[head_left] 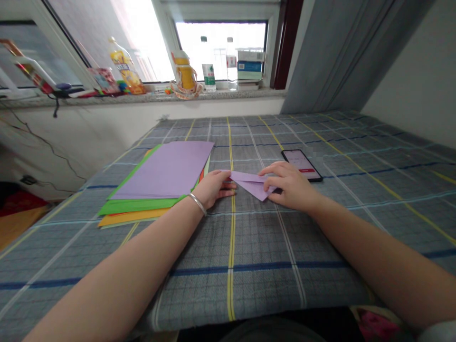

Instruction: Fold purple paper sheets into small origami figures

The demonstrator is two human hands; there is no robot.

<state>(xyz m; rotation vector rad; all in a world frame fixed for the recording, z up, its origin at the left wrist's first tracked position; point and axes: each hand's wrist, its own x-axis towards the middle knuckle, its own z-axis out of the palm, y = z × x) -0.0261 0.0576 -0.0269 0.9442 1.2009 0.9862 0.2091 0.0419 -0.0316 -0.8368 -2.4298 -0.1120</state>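
Observation:
A folded piece of purple paper (pixel 251 183) lies between my hands, low over the checked cloth, its lower edge coming to a point. My left hand (pixel 215 186) pinches its left end between thumb and fingers. At the right end, my right hand (pixel 289 184) has its fingers closed over the paper, hiding that corner. A silver bangle (pixel 198 204) circles my left wrist. Just left of my left hand rests a stack of coloured paper (pixel 164 171), purple on top with green and orange sheets showing beneath.
A phone (pixel 302 165) with a lit screen lies just beyond my right hand. The plaid cloth (pixel 256 285) covers the whole surface. On the windowsill (pixel 142 99) stand a yellow cup (pixel 185 73), several bottles and a pile of boxes (pixel 250 66). A grey curtain (pixel 320 52) hangs at the right.

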